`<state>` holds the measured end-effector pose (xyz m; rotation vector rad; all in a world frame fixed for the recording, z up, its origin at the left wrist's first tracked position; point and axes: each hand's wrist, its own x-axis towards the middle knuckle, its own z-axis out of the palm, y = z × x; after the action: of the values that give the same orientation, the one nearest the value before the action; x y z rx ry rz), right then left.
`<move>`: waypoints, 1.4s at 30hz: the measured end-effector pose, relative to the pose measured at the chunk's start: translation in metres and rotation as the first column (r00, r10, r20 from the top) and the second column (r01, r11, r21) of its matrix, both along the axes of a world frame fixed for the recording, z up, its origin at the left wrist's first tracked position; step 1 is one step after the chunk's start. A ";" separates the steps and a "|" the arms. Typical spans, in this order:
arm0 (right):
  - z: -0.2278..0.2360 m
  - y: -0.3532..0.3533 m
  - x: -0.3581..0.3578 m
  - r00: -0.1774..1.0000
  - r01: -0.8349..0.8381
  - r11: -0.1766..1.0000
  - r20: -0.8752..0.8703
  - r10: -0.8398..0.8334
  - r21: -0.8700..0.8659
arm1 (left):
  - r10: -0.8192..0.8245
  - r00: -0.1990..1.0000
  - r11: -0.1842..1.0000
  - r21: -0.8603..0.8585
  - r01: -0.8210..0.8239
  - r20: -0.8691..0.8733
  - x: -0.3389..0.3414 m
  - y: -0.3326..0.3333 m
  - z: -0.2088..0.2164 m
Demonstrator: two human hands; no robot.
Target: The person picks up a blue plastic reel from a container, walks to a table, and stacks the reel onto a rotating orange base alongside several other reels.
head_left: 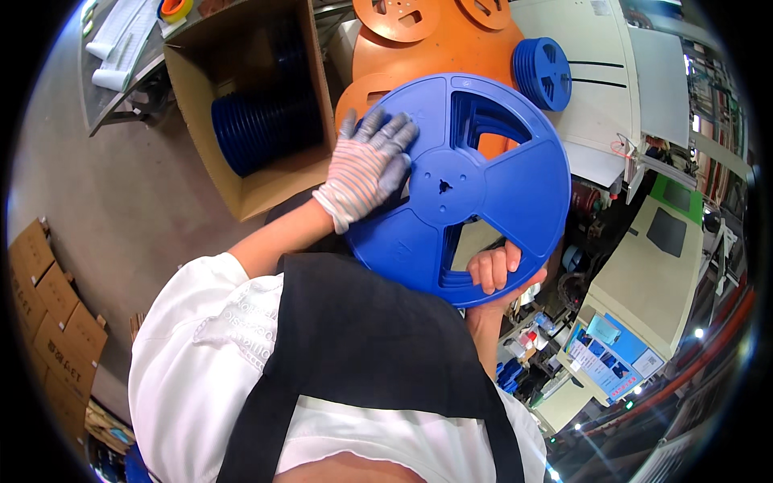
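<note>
Right of the open carton, already part-filled with dark-blue reels, a blue plastic reel stack rests under the gloved left hand's spread fingers, bare right hand gripping its rim, seemingly not yet set down.

Blue reel: looked bright, sharp
Cardboard carton: lay shadowed inside
Right lamps: glared
Fisheye rim: bent edges

Laid out with large reels before the apron, between left hand upon their upper-left face and right hand at their near rim; with smaller reels inside a carton to the left; with papers on a bench beyond; with discs behind.
</note>
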<state>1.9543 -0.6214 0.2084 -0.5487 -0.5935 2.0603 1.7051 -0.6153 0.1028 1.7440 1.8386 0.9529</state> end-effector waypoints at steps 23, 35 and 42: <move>0.009 -0.002 -0.012 0.998 -0.011 0.999 0.054 0.013 -0.032 | -0.467 0.883 0.806 0.438 0.400 0.053 0.053 0.014 0.064; 0.013 0.000 -0.011 0.996 0.058 0.998 0.069 -0.057 -0.016 | 0.255 0.967 0.925 0.291 -0.245 0.006 -0.003 0.068 -0.007; 0.000 0.022 -0.018 0.994 0.112 0.992 0.001 -0.112 -0.056 | 0.283 0.950 0.959 -0.061 -0.277 0.135 -0.027 -0.017 -0.031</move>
<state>1.9360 -0.5997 0.2080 -0.5992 -0.4934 1.9761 1.6779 -0.6320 0.0716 1.3737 2.0295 1.1065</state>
